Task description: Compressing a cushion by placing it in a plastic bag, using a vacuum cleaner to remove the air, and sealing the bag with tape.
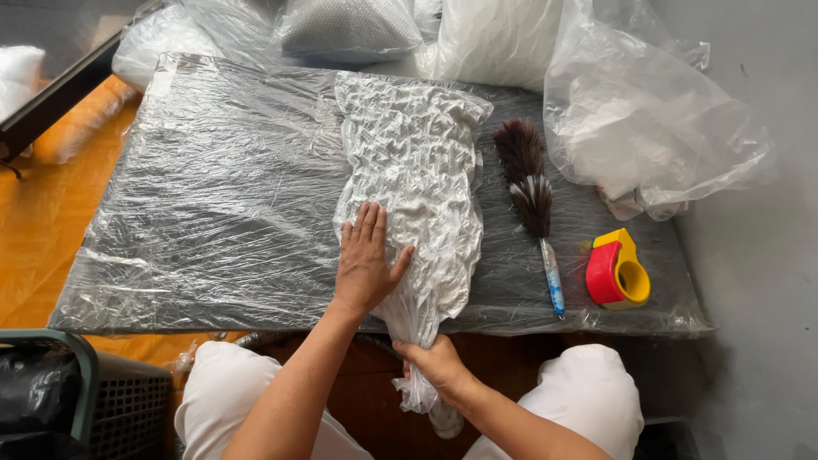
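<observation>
Centre frame: crumpled vacuum-packed white bag (415,183) on plastic-wrapped board (213,196). Left hand (365,260) spread flat, pressing bag; right hand (436,362) fisted around twisted bag neck, lower centre. Right: feather duster (528,192), red-yellow tape dispenser (617,271), loose clear bags (648,111).

My left hand (365,260) lies flat on the vacuum bag (415,183), which rests on the board (213,196). My right hand (434,362) grips its neck at six o'clock. The duster (530,192) lies at three o'clock of the bag, the tape dispenser (617,271) beyond it.
</observation>
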